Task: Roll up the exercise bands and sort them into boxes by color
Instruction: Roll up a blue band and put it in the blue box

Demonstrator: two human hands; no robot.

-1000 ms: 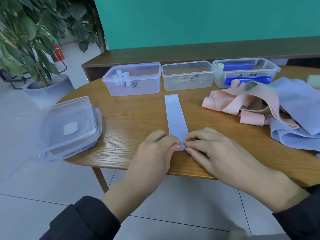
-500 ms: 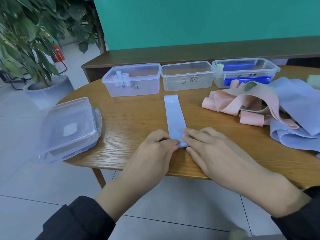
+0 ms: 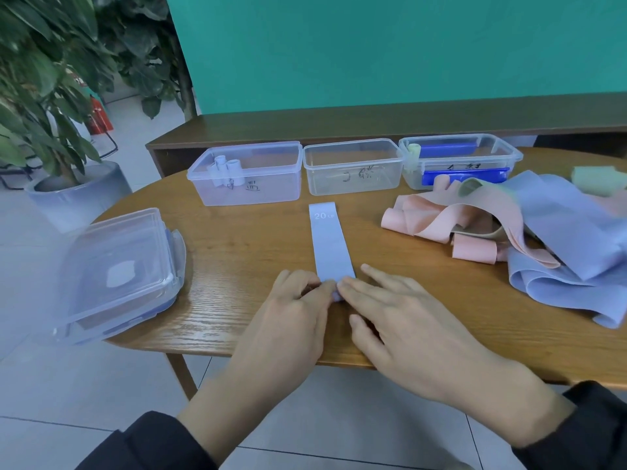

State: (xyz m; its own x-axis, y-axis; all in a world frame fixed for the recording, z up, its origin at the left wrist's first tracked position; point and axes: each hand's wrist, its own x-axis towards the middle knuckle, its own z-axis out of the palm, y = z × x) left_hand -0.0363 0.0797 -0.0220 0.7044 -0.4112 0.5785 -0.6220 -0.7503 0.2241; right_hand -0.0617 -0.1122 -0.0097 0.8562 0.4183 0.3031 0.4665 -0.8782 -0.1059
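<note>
Right now the pale blue band [image 3: 330, 244] lies flat and straight on the wooden table [image 3: 244, 252], its far end marked "20" pointing at the middle box [image 3: 353, 167], its near end turned over into the start of a roll. The left hand [image 3: 288, 320] pinches that rolled edge with curled fingertips; the right hand [image 3: 403, 320] presses on it with fingers nearly straight. To roll well, I would keep both hands level on the edge, push forward evenly so the coil stays square to the strip, and keep it tight. The left box [image 3: 247, 176] already holds pale rolls, likely this one's home. More bands [image 3: 509, 232] wait heaped to the right.
</note>
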